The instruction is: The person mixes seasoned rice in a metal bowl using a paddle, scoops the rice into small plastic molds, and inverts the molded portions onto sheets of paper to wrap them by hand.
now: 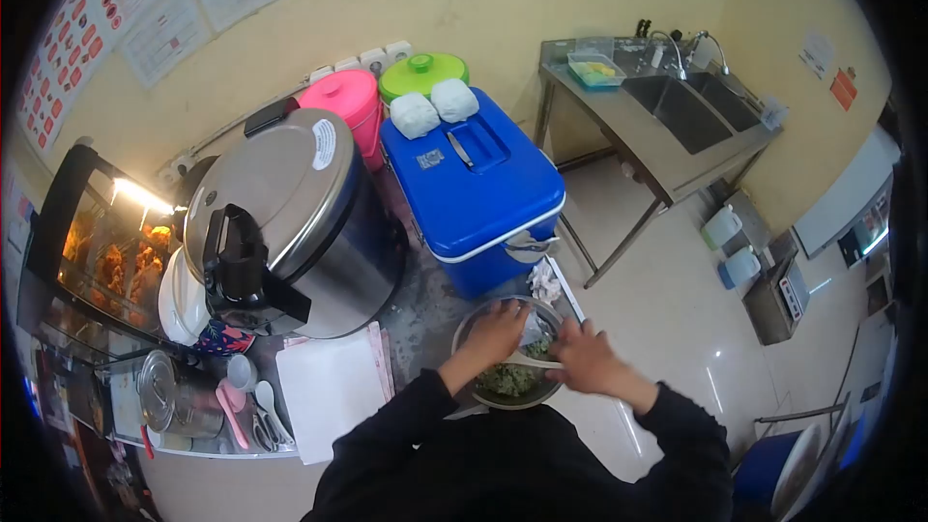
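Note:
A round metal bowl [514,404] with a chopped green mixture [509,380] in it stands at the table's front edge, close to my body. Over its left part is my left hand [493,333], fingers bent around something white that I cannot make out clearly. On the right side my right hand [588,360] has its fingers closed on a pale spoon [532,361], which reaches across the bowl above the greens. A crumpled white tissue [544,282] lies just behind the bowl.
Behind the bowl stands a blue cooler [483,184] with two white wrapped bundles [433,108] on its lid. A large steel cooker [300,222], white paper sheets [332,391] and utensils [271,416] are to the left. A steel sink [677,116] is at the back right.

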`<act>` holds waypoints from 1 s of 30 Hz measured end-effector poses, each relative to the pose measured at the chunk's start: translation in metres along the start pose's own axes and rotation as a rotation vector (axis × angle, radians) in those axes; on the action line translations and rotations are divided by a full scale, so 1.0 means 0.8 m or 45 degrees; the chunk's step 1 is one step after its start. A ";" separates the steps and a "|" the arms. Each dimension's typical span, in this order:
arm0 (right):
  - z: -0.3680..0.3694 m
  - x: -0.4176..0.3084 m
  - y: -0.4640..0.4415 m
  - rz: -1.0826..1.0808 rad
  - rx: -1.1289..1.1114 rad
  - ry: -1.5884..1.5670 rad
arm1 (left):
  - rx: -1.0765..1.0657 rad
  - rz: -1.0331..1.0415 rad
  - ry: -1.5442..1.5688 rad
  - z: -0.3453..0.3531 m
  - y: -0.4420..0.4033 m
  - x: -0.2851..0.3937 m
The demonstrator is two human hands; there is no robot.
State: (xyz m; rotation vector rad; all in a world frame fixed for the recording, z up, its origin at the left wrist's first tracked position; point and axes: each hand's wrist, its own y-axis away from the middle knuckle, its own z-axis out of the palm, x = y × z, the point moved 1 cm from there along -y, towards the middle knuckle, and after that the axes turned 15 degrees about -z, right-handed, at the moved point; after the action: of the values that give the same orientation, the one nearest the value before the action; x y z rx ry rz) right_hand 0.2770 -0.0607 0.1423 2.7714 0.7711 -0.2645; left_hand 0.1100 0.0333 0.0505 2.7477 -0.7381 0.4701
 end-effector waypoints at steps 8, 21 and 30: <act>0.086 -0.001 0.014 -0.098 0.298 0.208 | 0.686 0.081 -0.038 -0.031 0.031 -0.019; 0.087 -0.019 0.028 0.256 0.175 0.323 | 0.926 -0.452 2.433 0.086 0.122 -0.102; 0.114 -0.093 0.021 0.292 0.294 -0.118 | 1.238 -0.481 2.645 0.134 0.077 -0.068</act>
State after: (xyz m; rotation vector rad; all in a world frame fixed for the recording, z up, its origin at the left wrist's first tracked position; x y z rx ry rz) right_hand 0.2131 -0.1367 0.0767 3.0034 0.4177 -0.4588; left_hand 0.0587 -0.0296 -0.0581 1.0928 0.6874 3.0373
